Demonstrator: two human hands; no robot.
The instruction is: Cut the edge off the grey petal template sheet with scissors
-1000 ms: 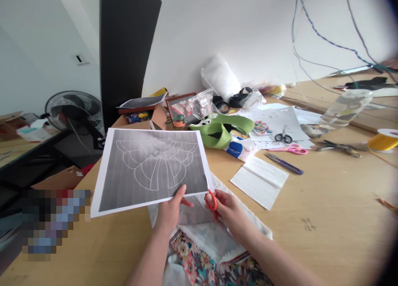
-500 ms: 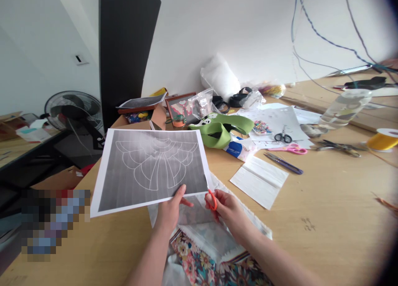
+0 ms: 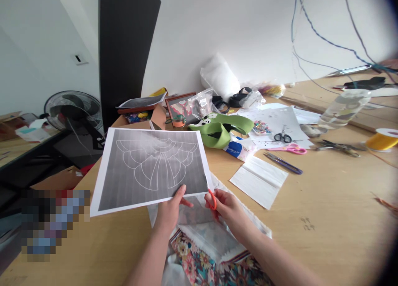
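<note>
My left hand (image 3: 169, 209) pinches the lower edge of a printed sheet (image 3: 149, 167), grey with a white fan-shaped line drawing and a white border, and holds it up over the wooden table (image 3: 326, 203). My right hand (image 3: 228, 207) is closed around small orange-handled scissors (image 3: 212, 199) at the sheet's lower right corner; their blades are hidden. Below both hands lies white cloth (image 3: 214, 236) over floral fabric (image 3: 202, 265).
Behind the sheet lie a green strap (image 3: 222, 130), a folded white paper (image 3: 259, 180), purple snips (image 3: 282, 162), pink scissors (image 3: 290, 150), small black scissors (image 3: 282, 136), a plastic bottle (image 3: 345, 107) and a yellow spool (image 3: 382, 140). A floor fan (image 3: 73, 111) stands left of the table.
</note>
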